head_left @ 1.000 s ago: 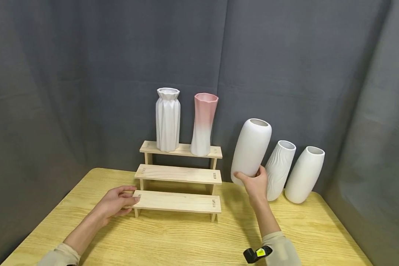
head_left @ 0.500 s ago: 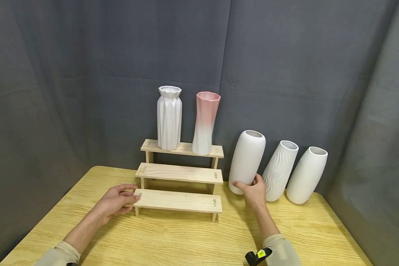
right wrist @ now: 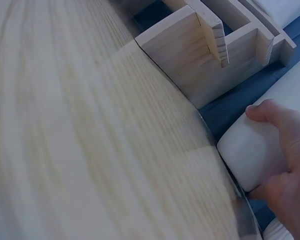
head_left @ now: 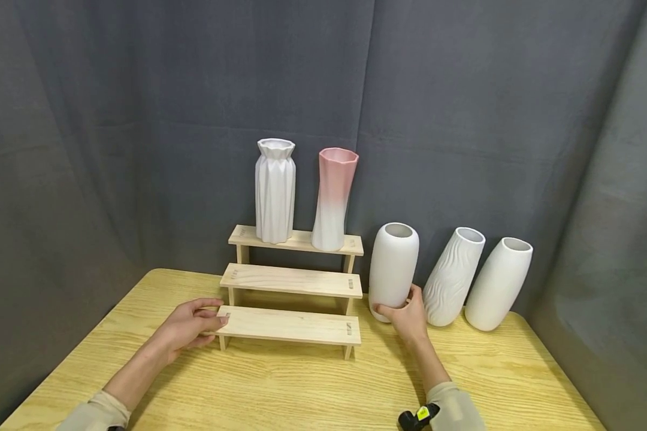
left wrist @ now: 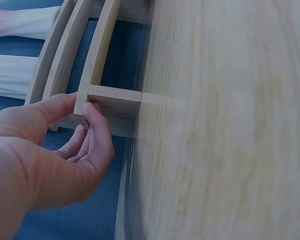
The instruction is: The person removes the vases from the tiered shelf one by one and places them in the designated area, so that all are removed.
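In the head view my right hand point(head_left: 408, 317) grips a smooth white vase point(head_left: 392, 263) low near its base, thumb on the front left. The vase stands nearly upright on the table, just right of a three-step wooden display stand point(head_left: 288, 325). My left hand point(head_left: 189, 328) pinches the left end of the stand's lowest step. In the left wrist view its thumb and fingertips point(left wrist: 96, 120) lie on either side of that board's end. A white pleated vase point(head_left: 275, 191) and a pink-and-white vase point(head_left: 331, 203) stand on the top step.
Right of the gripped vase stand a white vase with wavy ridges point(head_left: 454, 278) and another smooth white vase point(head_left: 498, 284). All are on a light wooden table point(head_left: 280, 395). A grey curtain point(head_left: 194, 149) hangs close behind and at both sides.
My right hand has brought the smooth white vase down and left, away from the wavy vase, and it now stands straighter. My left hand has stayed on the stand.
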The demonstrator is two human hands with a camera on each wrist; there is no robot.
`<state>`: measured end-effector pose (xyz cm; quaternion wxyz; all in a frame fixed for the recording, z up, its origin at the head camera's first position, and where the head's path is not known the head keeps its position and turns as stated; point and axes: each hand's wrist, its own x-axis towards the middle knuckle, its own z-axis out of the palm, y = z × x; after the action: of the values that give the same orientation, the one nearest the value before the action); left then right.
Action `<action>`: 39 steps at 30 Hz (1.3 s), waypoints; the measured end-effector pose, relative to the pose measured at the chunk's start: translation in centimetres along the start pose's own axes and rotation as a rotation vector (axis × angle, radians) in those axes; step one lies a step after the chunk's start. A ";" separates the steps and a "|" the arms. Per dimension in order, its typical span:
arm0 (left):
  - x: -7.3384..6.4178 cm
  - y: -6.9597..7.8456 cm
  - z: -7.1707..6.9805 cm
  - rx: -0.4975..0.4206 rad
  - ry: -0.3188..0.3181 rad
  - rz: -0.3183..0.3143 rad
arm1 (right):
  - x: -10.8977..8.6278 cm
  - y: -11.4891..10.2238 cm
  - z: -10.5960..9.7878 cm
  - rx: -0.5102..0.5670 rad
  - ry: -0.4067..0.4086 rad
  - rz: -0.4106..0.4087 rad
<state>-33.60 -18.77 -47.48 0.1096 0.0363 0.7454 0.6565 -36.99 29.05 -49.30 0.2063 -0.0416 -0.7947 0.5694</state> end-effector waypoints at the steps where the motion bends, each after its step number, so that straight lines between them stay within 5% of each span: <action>1: 0.0 0.0 0.0 0.002 0.000 0.001 | 0.0 0.0 0.0 0.004 0.008 0.001; 15: 0.0 -0.1 0.1 0.017 -0.006 0.001 | 0.1 -0.4 -0.9 -0.021 -0.035 0.058; 23: -0.1 -0.1 0.1 0.023 -0.004 -0.001 | -0.5 -6.1 -2.3 -0.105 -0.081 0.120; 39: 0.0 -0.2 0.2 0.021 0.006 -0.007 | -1.1 -12.5 -3.7 -0.068 0.251 -0.015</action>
<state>-33.59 -18.63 -47.65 0.1094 0.0331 0.7525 0.6486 -32.53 27.68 -37.10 0.3067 -0.1136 -0.7817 0.5310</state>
